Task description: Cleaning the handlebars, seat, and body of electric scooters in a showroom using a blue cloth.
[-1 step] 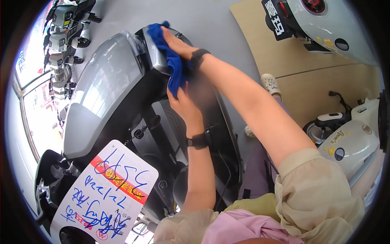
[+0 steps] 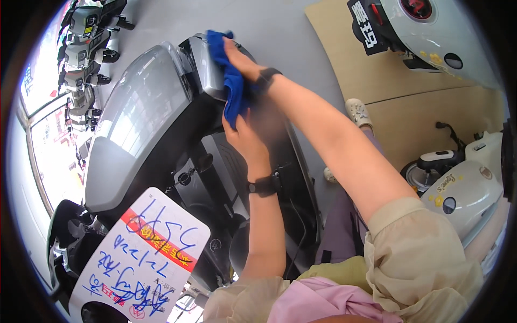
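- since the earlier frame, the right hand (image 2: 242,60) and the upper part of the blue cloth (image 2: 232,81) have been shifted slightly rightward; the left hand (image 2: 250,142) has been kept in nearly the same place.
- at the far left, the room is lit by bright windows (image 2: 54,142), beside which a row of parked scooters (image 2: 83,54) is lined up.
- at the lower left, a white card (image 2: 142,264), crossed by a red band and marked in blue handwriting, is set in front of the dark scooter parts.
- above the card, a large glossy grey panel (image 2: 126,126) is streaked with pale reflections.
- just right of it, a smaller grey panel (image 2: 210,70) is partly covered along its right side by the blue cloth.
- the cloth's lower end is touched by the left hand's fingers; whether it is pinched there cannot be told.
- the cloth's upper part is clamped in the right hand, with some fingers hidden behind the fabric.
- farther right, smooth grey floor (image 2: 293,32) is bordered by tan boards (image 2: 388,126).
- at the right edge, two pale scooter bodies (image 2: 458,32) are seen, both decorated with yellow flowers.
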{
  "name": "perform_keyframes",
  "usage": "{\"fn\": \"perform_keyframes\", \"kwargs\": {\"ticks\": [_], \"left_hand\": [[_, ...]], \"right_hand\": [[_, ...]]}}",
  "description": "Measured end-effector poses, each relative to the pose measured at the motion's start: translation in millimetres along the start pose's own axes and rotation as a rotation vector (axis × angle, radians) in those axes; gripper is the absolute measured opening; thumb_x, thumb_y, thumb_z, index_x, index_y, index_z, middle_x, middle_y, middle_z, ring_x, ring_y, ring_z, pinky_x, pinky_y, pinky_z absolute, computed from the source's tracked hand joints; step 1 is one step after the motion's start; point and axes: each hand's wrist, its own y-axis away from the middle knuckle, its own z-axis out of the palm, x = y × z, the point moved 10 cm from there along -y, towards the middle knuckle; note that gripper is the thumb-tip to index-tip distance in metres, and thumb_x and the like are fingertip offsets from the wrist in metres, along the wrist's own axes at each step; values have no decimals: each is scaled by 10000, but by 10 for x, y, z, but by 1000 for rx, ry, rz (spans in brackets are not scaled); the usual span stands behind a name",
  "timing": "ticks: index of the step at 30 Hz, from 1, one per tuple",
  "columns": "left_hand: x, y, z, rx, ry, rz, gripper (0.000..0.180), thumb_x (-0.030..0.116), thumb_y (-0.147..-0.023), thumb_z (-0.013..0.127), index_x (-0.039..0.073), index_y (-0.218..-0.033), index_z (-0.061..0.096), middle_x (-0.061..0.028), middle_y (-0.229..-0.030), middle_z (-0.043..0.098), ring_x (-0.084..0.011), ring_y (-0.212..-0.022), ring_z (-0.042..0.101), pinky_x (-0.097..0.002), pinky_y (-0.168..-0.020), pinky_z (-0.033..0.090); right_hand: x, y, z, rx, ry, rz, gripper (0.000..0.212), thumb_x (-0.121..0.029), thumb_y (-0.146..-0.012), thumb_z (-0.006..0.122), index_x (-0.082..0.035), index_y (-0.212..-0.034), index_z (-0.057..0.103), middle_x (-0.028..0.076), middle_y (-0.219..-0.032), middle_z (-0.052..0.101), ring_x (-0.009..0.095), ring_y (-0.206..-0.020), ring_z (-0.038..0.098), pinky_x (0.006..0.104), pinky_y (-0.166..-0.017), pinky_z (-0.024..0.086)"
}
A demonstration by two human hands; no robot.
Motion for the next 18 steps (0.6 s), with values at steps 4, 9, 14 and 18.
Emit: {"fn": "perform_keyframes", "kwargs": {"ticks": [4,9,14,18], "left_hand": [[-220,26,-13,81,-22,-159,349,79,-940,506,-32,-1267,553,-96,-1178,607,-187,-1060,583,-302,-923,473],[-126,128,-112,94,-248,-132,298,73,-929,514,-36,-1196,590,-128,-1171,635,-220,-1067,595,-318,-947,460],[332,89,-136,71,-410,69,292,42,-956,493,-9,-1232,574,-109,-1158,635,-198,-1007,612,-286,-820,501],[523,7,-74,79,-328,24,312,70,-992,462,18,-1290,540,-97,-1172,616,-157,-952,611,-238,-655,510]], "right_hand": [[1189,797,-521,190,-354,567,958,-831,-871,227,-8,-1173,613,144,-1009,688,295,-958,634,383,-937,472],[1531,1366,-482,227,-492,416,757,-656,-988,288,-47,-1406,454,99,-1397,489,207,-1298,427,337,-1104,322],[322,1117,-290,295,86,-269,587,-416,-1055,372,11,-1457,383,166,-1477,424,256,-1367,392,348,-1140,272],[-377,481,128,-27,251,-382,579,-387,-1057,353,12,-1477,345,215,-1493,396,342,-1388,365,365,-1157,241]]}}
